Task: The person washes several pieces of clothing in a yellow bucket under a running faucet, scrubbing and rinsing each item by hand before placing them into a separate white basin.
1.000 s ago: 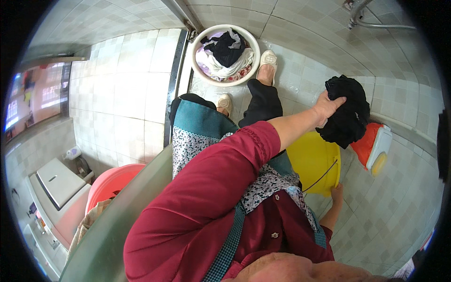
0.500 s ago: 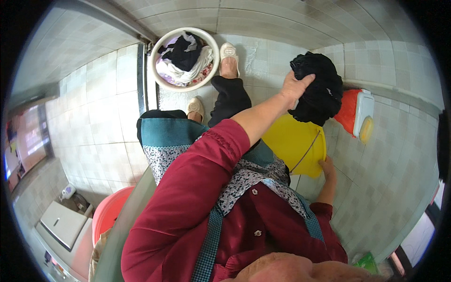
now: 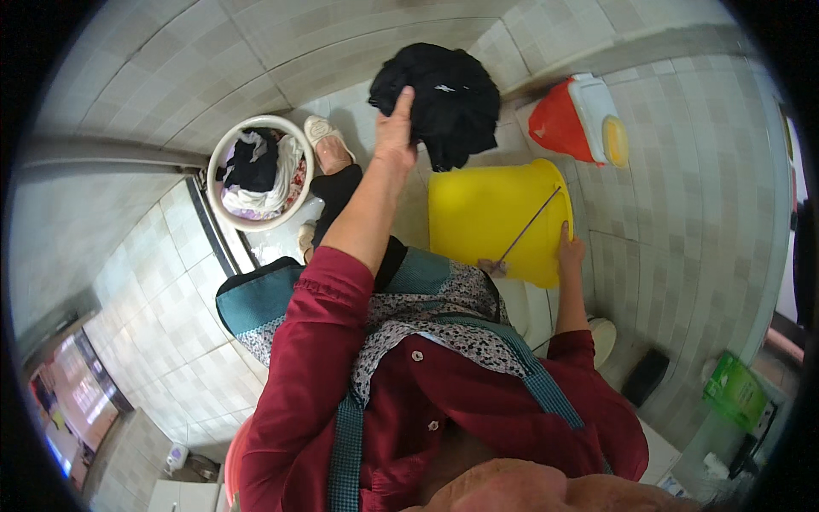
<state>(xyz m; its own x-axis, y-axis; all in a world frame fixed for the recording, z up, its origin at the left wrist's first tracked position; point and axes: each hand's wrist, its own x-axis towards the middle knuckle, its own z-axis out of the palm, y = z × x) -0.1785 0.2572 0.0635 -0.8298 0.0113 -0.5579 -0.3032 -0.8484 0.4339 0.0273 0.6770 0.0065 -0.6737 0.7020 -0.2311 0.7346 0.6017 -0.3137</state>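
My left hand (image 3: 397, 128), its arm stretched forward, is closed on a bunched black garment (image 3: 448, 98) and holds it up beyond the bucket. A small white mark shows on the cloth. My right hand (image 3: 572, 247) grips the rim of a yellow bucket (image 3: 490, 213). The bucket is tipped over, its mouth toward the right, so its inside is hidden. Its thin handle lies across the outer wall. At the far left, a white basin (image 3: 216, 198) holds black, white, lilac and red-patterned laundry.
A red and white container (image 3: 559, 119) with a yellow block (image 3: 615, 141) on its side is near the right wall. My feet in light shoes (image 3: 324, 132) stand beside the basin. A dark object (image 3: 646, 375) and a green packet (image 3: 735, 391) lie at the lower right.
The view has swung, shifting the whole scene leftward. The black garment, still in my left hand, is now farther from the bucket. The right hand keeps its grip on the rim.
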